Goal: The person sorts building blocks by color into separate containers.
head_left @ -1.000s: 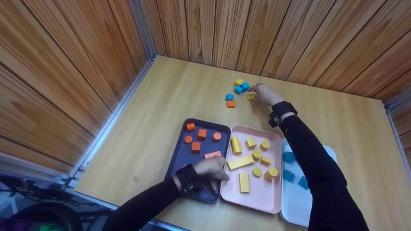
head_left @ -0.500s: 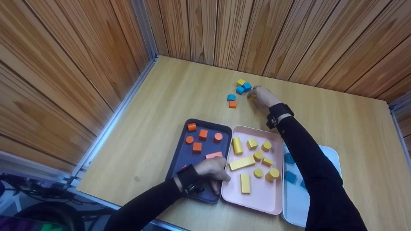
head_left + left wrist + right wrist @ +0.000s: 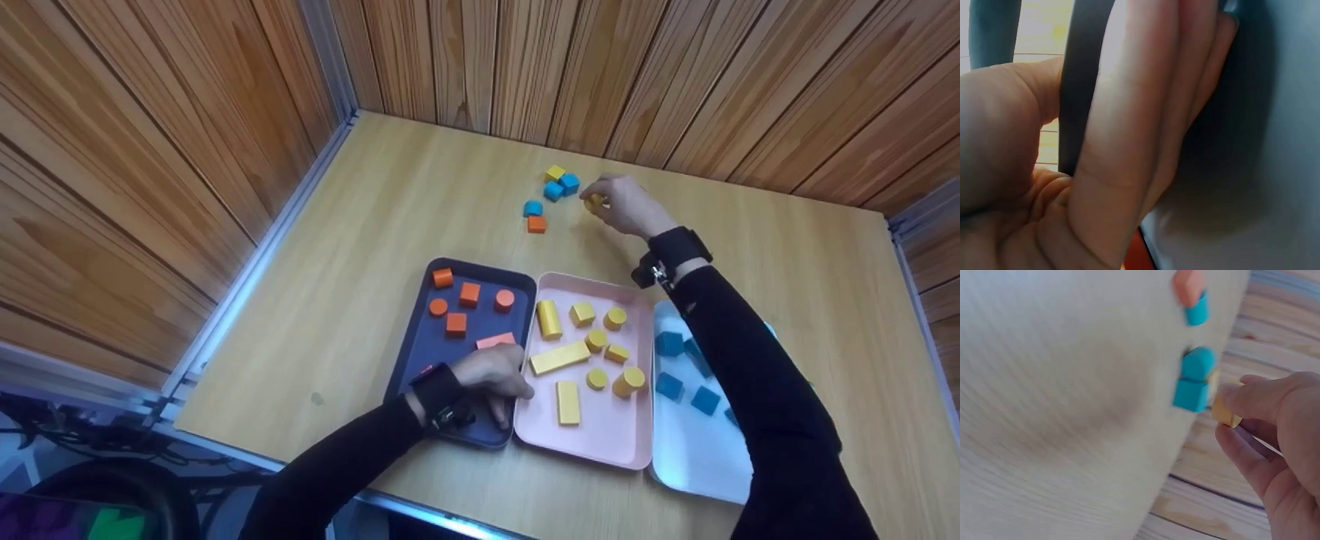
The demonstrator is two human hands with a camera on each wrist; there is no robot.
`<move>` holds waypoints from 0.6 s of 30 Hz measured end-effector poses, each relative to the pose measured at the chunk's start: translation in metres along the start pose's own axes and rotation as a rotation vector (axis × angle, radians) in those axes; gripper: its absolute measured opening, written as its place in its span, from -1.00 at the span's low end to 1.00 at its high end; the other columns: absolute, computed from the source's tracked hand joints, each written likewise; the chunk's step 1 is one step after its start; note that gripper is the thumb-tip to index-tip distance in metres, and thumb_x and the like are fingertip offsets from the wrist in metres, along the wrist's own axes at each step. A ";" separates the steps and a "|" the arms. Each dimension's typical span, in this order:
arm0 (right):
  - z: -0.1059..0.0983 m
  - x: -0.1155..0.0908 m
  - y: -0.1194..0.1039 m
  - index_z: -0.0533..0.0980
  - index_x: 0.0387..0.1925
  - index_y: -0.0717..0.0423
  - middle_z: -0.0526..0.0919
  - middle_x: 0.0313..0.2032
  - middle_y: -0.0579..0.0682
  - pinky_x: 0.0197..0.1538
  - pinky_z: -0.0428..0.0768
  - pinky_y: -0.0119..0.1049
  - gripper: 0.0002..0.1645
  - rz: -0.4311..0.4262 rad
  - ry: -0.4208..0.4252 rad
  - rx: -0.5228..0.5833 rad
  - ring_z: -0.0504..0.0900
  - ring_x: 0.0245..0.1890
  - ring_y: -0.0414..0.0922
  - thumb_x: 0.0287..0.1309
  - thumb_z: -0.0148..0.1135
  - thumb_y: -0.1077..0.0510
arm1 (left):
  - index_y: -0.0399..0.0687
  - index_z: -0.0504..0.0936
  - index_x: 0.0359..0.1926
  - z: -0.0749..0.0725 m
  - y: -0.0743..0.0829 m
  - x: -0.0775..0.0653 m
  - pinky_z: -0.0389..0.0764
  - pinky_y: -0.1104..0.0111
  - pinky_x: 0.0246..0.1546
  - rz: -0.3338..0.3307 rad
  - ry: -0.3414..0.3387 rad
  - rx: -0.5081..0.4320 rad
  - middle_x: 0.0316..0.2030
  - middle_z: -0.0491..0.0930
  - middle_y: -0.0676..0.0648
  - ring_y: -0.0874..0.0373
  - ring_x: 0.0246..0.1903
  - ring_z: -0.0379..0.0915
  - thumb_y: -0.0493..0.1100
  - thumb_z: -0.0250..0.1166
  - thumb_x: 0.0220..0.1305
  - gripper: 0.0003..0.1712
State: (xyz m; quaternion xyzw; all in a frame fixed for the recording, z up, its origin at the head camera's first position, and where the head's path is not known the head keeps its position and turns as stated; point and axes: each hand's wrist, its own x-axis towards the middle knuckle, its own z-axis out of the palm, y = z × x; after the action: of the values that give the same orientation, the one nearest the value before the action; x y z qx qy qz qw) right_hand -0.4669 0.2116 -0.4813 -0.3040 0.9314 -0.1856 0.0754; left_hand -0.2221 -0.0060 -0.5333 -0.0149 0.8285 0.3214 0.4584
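In the head view my right hand (image 3: 630, 208) pinches a small yellow block (image 3: 593, 201) at the back of the table. The right wrist view shows this yellow block (image 3: 1225, 409) between thumb and fingertips. To its left, two blue blocks (image 3: 570, 183) and a yellow block (image 3: 555, 173) sit bunched together. Just in front, a blue block (image 3: 533, 208) and an orange block (image 3: 536, 224) stand side by side. My left hand (image 3: 491, 373) grips the right rim of the dark blue tray (image 3: 417, 352). In the left wrist view the tray wall (image 3: 1079, 90) runs between thumb and fingers.
Several orange blocks (image 3: 469, 294) lie in the dark tray. Beside it, a pink tray (image 3: 611, 442) holds several yellow blocks (image 3: 560, 358). A light blue tray (image 3: 686, 465) with several blue blocks (image 3: 705, 400) is partly under my right forearm. Wood-panelled walls (image 3: 600, 75) border the table.
My right hand has taken hold of the yellow block that stood on the table and drawn slightly right with it. The left hand stays at the tray rim. The head view has shifted a little.
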 end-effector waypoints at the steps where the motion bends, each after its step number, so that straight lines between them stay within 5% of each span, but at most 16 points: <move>1: -0.003 -0.005 -0.005 0.65 0.08 0.19 0.66 0.06 0.24 0.15 0.65 0.10 -0.67 -0.025 0.017 0.007 0.65 0.05 0.17 0.30 0.28 0.34 | -0.18 0.57 -0.28 -0.002 0.000 0.001 0.68 0.34 -0.57 0.001 0.001 -0.007 -0.56 0.75 -0.21 0.07 -0.65 0.71 -0.12 0.40 0.27 -0.77; 8: -0.017 -0.054 -0.048 0.68 0.02 0.15 0.73 -0.05 0.14 0.02 0.73 0.04 -0.71 -0.178 0.070 0.021 0.72 -0.06 0.09 0.26 0.36 0.31 | -0.19 0.57 -0.37 -0.009 -0.003 0.003 0.65 0.39 -0.56 0.028 0.048 0.043 -0.64 0.71 -0.18 0.12 -0.73 0.66 -0.12 0.39 0.25 -0.77; 12: -0.020 -0.093 -0.069 0.69 -0.02 0.10 0.74 -0.11 0.07 -0.04 0.76 -0.06 -0.72 -0.252 0.090 0.009 0.74 -0.13 -0.01 0.23 0.39 0.28 | -0.19 0.57 -0.35 -0.006 -0.006 0.005 0.66 0.36 -0.60 0.015 0.022 -0.005 -0.62 0.72 -0.20 0.09 -0.71 0.68 -0.14 0.39 0.25 -0.78; 18: -0.013 -0.152 -0.094 0.69 -0.03 0.06 0.74 -0.11 0.01 -0.09 0.77 -0.15 -0.71 -0.221 0.072 0.019 0.74 -0.15 -0.07 0.20 0.42 0.27 | -0.19 0.57 -0.31 -0.008 -0.004 0.011 0.62 0.39 -0.67 0.015 0.003 -0.021 -0.60 0.73 -0.19 0.12 -0.72 0.66 -0.13 0.39 0.25 -0.78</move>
State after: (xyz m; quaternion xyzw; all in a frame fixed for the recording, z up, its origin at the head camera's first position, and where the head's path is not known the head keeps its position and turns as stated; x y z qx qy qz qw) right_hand -0.2975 0.2356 -0.4280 -0.3974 0.8924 -0.2124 0.0240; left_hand -0.2330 -0.0106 -0.5415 -0.0138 0.8257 0.3337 0.4546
